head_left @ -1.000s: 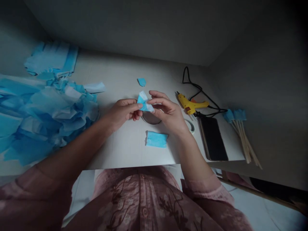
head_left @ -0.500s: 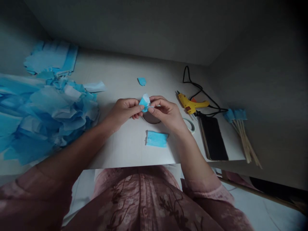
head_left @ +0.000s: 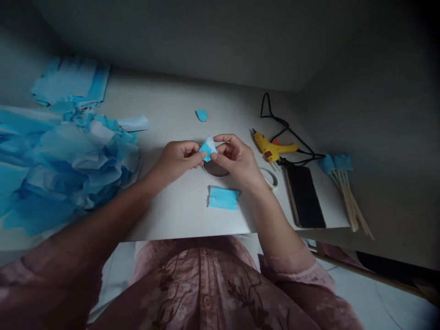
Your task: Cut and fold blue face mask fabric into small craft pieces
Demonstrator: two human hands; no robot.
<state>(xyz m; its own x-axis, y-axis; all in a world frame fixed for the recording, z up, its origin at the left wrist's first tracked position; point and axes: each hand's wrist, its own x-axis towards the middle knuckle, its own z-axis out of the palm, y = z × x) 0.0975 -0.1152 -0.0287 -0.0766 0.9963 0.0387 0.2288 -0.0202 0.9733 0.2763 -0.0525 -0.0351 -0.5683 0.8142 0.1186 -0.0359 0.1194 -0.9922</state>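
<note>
Between my two hands is a small folded piece of blue and white sheet (head_left: 208, 146), thin like tissue or fabric. My left hand (head_left: 182, 156) pinches its left side between thumb and fingers. On the right side, my right hand (head_left: 234, 158) pinches its lower edge, with the index finger raised a little behind it. Just below the hands sits a dark round disc (head_left: 216, 168), partly covered by them. A flat blue rectangle (head_left: 224, 198) lies nearer the table edge, and a small folded blue piece (head_left: 201, 115) lies beyond the hands.
A heap of crumpled blue and white sheets (head_left: 75, 169) fills the left side, a stack (head_left: 68, 82) behind it. To the right are a yellow glue gun (head_left: 273, 146) with black cord, a tape roll (head_left: 271, 178), a phone (head_left: 304, 197) and several blue-topped sticks (head_left: 347, 197).
The folded piece has turned slightly and its bottom edge is drawn to a point. My right fingers have shifted up and opened slightly around it, while my left hand keeps its pinch.
</note>
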